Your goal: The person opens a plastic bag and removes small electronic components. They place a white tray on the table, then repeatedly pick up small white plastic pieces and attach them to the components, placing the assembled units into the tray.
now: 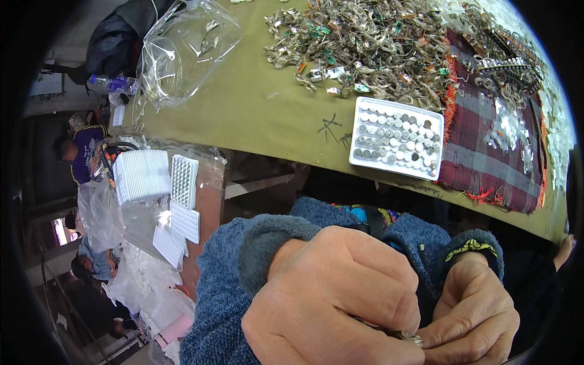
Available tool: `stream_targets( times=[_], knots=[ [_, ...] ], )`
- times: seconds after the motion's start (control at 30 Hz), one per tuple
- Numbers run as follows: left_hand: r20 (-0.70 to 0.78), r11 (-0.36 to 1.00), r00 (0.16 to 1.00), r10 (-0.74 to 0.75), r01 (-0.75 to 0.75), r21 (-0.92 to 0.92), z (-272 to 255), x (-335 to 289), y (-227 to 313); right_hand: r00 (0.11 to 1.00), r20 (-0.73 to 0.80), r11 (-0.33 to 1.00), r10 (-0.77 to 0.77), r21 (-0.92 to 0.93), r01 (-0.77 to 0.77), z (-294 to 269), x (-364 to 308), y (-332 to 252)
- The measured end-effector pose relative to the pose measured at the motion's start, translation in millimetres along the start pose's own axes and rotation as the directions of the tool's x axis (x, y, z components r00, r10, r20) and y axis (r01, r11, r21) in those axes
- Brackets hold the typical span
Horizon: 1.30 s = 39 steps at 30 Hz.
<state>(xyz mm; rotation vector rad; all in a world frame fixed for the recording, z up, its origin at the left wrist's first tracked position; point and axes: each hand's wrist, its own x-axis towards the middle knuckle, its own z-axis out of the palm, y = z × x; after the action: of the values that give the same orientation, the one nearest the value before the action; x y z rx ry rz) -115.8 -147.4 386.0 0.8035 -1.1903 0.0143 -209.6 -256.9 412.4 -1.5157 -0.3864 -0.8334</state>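
Note:
Close to me at the bottom, my left hand is closed, with its fingers curled under. Beside it my right hand pinches toward the same spot. Between them shows a bit of a small coiled wire bundle, mostly hidden by the fingers. Beyond my hands, at the table's near edge, a white tray holds rows of small round pieces, mostly white and silver, a few dark. Behind the tray spreads a large heap of coiled clear wire bundles with small green and orange parts.
A dark red plaid cloth lies right of the tray, with more wires and small clear pieces on it. A clear plastic bag rests at the far left. Stacked white trays stand on a side table. Several people sit farther left; another person's hand shows at the right.

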Motion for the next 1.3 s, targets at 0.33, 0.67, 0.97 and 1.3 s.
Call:
stream_targets(
  times=[0.33, 0.67, 0.97, 1.3],
  knots=[
    [0.01, 0.637, 0.708, -0.706, 0.641, -0.427, -39, -19, -34, 0.904, -0.12, 0.903, 0.411, -0.088, -0.422, -27, -9, 48],
    [0.237, 0.007, 0.242, -0.941, 0.714, -0.7, -43, -33, -51, 0.833, -0.144, 0.823, 0.534, 0.315, -0.473, -32, -46, 95],
    [0.273, 0.009, 0.225, -0.935, 0.786, -0.618, -34, -32, -56, 0.894, -0.07, 0.857, 0.442, 0.327, -0.398, -47, -48, 103],
    [0.016, 0.493, 0.5, -0.866, 0.859, -0.14, -13, -46, -53, 0.721, -0.33, 0.691, 0.609, 0.668, -0.278, -51, -59, 93]
  ],
)
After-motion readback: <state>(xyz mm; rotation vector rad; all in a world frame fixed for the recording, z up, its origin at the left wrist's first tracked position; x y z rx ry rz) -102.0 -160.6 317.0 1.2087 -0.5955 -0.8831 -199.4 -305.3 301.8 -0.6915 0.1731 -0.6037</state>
